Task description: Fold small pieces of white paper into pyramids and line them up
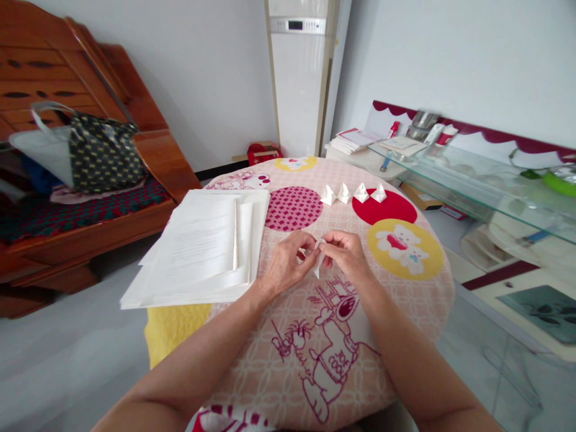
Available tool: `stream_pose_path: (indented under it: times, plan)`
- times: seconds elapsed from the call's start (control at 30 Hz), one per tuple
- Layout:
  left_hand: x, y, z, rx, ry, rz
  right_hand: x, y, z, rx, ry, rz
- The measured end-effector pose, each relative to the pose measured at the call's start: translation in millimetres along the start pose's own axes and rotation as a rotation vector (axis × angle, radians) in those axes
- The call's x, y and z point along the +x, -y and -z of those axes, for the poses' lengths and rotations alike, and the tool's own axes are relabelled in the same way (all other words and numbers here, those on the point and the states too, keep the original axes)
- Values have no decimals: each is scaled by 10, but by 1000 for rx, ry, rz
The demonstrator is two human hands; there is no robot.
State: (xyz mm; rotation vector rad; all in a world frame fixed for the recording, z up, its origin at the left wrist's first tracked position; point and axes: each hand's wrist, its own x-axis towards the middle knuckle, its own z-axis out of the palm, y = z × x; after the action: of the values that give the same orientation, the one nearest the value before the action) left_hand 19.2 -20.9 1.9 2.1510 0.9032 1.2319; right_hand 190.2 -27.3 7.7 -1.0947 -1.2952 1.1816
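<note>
My left hand (288, 261) and my right hand (345, 252) meet over the middle of a round table covered with a pink cartoon cloth (315, 336). Both pinch a small folded piece of white paper (318, 259) between their fingertips, just above the cloth. Beyond them, several small folded white paper shapes (353, 193) stand in a row near the far edge, by a red circle on the cloth. A stack of white paper sheets (202, 246) lies on the table's left side, overhanging the edge.
A wooden bench (148, 150) with a dotted bag (101, 153) stands at the left. A tall white air conditioner (299, 78) is at the back wall. A glass shelf unit (486, 180) with books and small items runs along the right.
</note>
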Motion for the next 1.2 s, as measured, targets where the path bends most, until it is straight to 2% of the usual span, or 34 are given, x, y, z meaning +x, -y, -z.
stream_pose_path:
  times: [0.27,0.47,0.73,0.97,1.2]
  plan:
    - [-16,-47,-26,49,-36,-37,1,23,-42,-25,-46,1]
    - [-32,-77,-13,21,-13,-34,6,7,-34,-36,-35,25]
    - [3,74,-14,-263,-13,181,-10,19,21,-58,45,109]
    - [48,149,-18,-481,31,246,-3,16,73,58,34,70]
    - [59,121,-9,-479,36,243,8,-22,73,71,-2,75]
